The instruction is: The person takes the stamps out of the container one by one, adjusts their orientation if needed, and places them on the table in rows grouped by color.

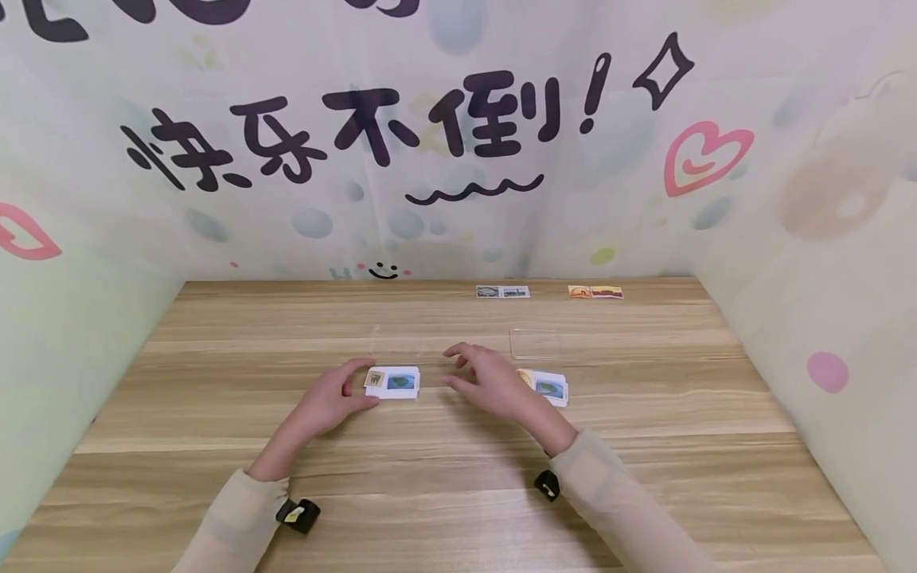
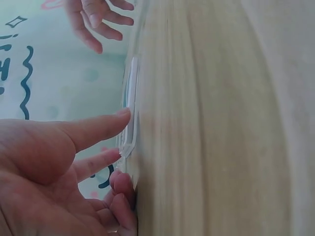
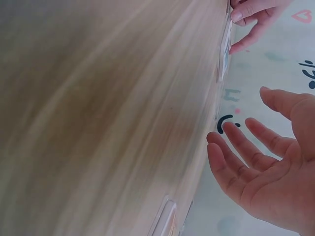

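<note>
Left of the table's middle lies a clear plastic case (image 1: 392, 383) with a white backing, a small brown stamp and a blue one in it. My left hand (image 1: 328, 402) holds it by its left end, thumb along the near edge and a finger at the far edge. In the left wrist view the thumb touches the side of the case (image 2: 131, 105). My right hand (image 1: 490, 383) hovers to the right of that case, its fingers loosely bent with nothing between them. Partly hidden behind this hand is a second case (image 1: 552, 387) with stamps.
Two clear thin plastic covers, one left (image 1: 397, 341) and one right (image 1: 535, 344), lie just behind the cases. Near the back edge are a grey stamp pair (image 1: 503, 292) and an orange-red stamp pair (image 1: 596, 292). A printed cloth (image 1: 444, 231) walls the wooden table (image 1: 444, 493).
</note>
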Motion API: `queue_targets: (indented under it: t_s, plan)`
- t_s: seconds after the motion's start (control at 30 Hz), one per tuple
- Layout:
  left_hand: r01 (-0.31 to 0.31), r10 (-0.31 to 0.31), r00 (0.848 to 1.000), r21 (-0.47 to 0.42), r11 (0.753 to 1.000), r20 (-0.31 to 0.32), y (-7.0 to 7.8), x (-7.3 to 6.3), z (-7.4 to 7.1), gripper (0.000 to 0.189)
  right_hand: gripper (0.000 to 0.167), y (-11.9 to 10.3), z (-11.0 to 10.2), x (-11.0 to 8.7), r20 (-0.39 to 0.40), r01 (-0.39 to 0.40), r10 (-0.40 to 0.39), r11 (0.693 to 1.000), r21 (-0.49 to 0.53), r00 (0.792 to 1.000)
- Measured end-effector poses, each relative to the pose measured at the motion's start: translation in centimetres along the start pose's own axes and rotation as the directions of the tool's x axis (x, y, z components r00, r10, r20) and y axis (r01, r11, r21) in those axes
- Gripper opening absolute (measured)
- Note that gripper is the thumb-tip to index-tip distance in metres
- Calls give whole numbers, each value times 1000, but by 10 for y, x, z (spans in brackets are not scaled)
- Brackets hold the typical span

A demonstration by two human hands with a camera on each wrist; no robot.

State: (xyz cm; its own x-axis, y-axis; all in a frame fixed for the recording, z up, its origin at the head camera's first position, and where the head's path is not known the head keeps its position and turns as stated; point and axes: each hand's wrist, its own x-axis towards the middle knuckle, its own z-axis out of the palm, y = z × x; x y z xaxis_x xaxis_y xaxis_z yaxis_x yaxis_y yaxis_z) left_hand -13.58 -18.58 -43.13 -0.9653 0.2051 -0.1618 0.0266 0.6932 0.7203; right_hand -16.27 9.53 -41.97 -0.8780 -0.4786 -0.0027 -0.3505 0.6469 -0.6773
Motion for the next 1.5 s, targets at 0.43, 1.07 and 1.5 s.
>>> queue_targets:
  t_s: [0.43,1.07,1.5]
  plan:
    - [50,-50,999,6,999,8,3,0,0,64,36,-4,8,7,24,-23,21,997,70,999]
    - [44,-44,999,-5,999,-15,3,0,3,62,31,-8,17,15,58,-9,2,993,118,998]
    - [48,-49,999,-22,999,-23,2,0,4,61,30,-6,20,18,83,-17,6,991,130,997]
